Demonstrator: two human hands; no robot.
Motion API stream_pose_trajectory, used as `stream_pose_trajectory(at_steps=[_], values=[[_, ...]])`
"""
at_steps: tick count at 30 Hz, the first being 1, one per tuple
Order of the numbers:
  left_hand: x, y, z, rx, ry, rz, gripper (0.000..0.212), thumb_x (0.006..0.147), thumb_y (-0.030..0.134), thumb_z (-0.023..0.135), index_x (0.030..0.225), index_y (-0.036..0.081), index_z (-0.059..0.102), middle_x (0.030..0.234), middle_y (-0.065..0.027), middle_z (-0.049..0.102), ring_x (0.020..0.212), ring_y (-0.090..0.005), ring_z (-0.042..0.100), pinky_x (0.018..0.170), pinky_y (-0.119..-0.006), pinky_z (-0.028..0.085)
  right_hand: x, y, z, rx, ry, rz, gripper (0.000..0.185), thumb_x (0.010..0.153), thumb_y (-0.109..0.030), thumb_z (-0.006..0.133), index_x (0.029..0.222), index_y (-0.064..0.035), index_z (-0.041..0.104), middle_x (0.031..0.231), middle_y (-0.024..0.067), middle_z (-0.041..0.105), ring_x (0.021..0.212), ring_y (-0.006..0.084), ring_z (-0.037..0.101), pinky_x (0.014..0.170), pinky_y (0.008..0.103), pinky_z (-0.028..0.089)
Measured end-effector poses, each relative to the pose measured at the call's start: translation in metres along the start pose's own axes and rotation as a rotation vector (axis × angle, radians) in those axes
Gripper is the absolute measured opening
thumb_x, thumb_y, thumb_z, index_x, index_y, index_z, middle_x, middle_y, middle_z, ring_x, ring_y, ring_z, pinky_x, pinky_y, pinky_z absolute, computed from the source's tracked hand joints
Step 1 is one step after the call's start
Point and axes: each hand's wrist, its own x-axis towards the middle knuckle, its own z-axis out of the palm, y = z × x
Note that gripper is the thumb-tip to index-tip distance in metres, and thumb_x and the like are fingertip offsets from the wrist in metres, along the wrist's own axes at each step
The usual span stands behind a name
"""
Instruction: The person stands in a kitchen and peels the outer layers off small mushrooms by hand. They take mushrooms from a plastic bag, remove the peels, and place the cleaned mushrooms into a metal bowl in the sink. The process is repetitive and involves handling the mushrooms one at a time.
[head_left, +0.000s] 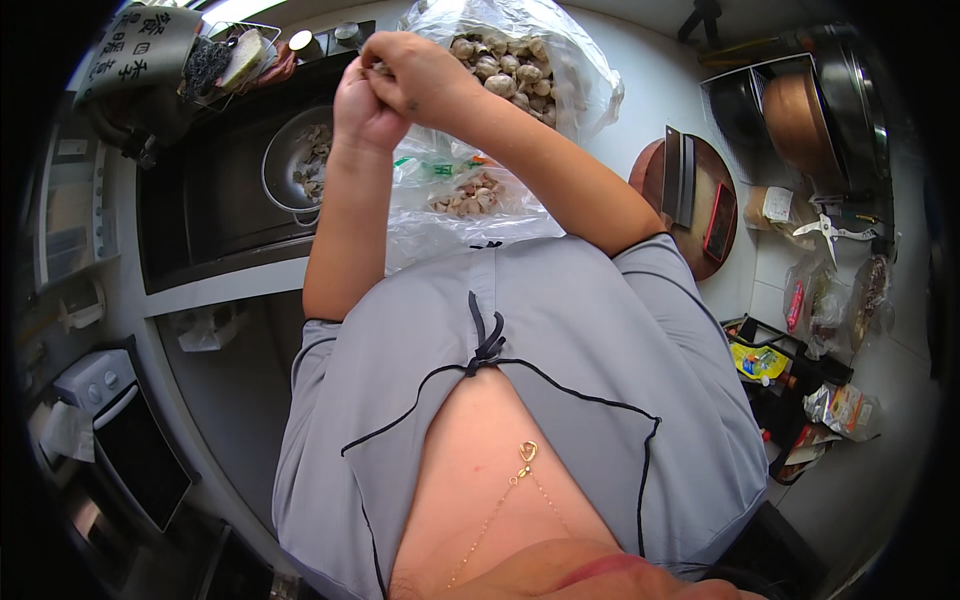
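My left hand (364, 112) and my right hand (424, 79) meet above the counter, fingers curled together around a small piece of garlic (381, 69). Most of that piece is hidden by my fingers. Just right of my hands, a large clear plastic bag (589, 71) stands open, filled with whole garlic bulbs (517, 75). Separated garlic cloves (474, 196) lie in a heap on printed plastic film (427, 236) below my right forearm. To the left of my left wrist, a metal bowl (279, 169) holds dry garlic skins (313, 161).
The bowl sits over a dark sink (202, 217). At the right, a round wooden chopping board (706, 169) carries a cleaver (679, 180) and a red-edged phone (720, 223). Beyond it are kitchen scissors (825, 229) and a rack of pans (799, 127). A wire basket (270, 37) holds sponges.
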Motion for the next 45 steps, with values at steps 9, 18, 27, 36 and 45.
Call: stream_pose_trajectory(at_steps=[9, 18, 27, 36, 45], values=[[-0.05, 0.107, -0.054, 0.147, 0.151, 0.292, 0.024, 0.093, 0.014, 0.036, 0.101, 0.001, 0.054, 0.101, -0.0118, 0.06, 0.096, -0.0222, 0.06, 0.085, -0.038, 0.05, 0.067, -0.009, 0.126, 0.216, -0.245, -0.08, 0.022, 0.076, -0.022, 0.062, 0.092, -0.0073, 0.062, 0.083, 0.0161, 0.063, 0.08, 0.0329, 0.061, 0.074, 0.0372, 0.049], [-0.104, 0.117, -0.195, 0.068, 0.802, 0.402, 0.028, 0.09, 0.019, 0.036, 0.108, 0.004, 0.051, 0.106, -0.0123, 0.059, 0.103, -0.0288, 0.055, 0.094, -0.046, 0.039, 0.052, 0.02, 0.216, 0.637, -0.695, 0.735, 0.034, 0.083, -0.026, 0.065, 0.105, -0.0014, 0.055, 0.091, 0.0076, 0.063, 0.077, 0.0137, 0.061, 0.065, 0.0292, 0.053], [-0.123, 0.12, -0.099, 0.426, 1.073, 0.235, 0.063, 0.091, 0.055, 0.034, 0.133, 0.007, 0.037, 0.134, -0.0125, 0.044, 0.124, -0.0342, 0.04, 0.098, -0.063, 0.024, 0.067, -0.003, 0.211, 0.338, -0.768, 0.717, 0.059, 0.086, -0.044, 0.053, 0.132, -0.0095, 0.041, 0.131, 0.01, 0.046, 0.121, 0.0299, 0.042, 0.087, 0.0496, 0.047], [-0.093, 0.114, -0.158, 1.13, 0.916, 0.401, 0.034, 0.075, 0.016, 0.068, 0.104, 0.002, 0.056, 0.095, -0.0088, 0.06, 0.087, -0.0168, 0.057, 0.076, -0.03, 0.047, 0.037, 0.04, 0.202, 0.15, -0.284, 0.107, 0.035, 0.08, -0.026, 0.06, 0.106, -0.002, 0.06, 0.106, 0.0236, 0.059, 0.101, 0.0351, 0.056, 0.087, 0.0379, 0.045], [-0.086, 0.087, -0.048, 1.663, 0.713, 0.507, 0.045, 0.083, 0.017, 0.064, 0.124, 0.006, 0.05, 0.091, -0.0095, 0.063, 0.083, -0.0143, 0.059, 0.073, -0.026, 0.046, -0.036, 0.06, -0.005, 0.583, 0.223, 0.104, 0.038, 0.087, -0.016, 0.059, 0.12, -0.0026, 0.047, 0.112, 0.0111, 0.054, 0.099, 0.0166, 0.053, 0.08, 0.0298, 0.05]])
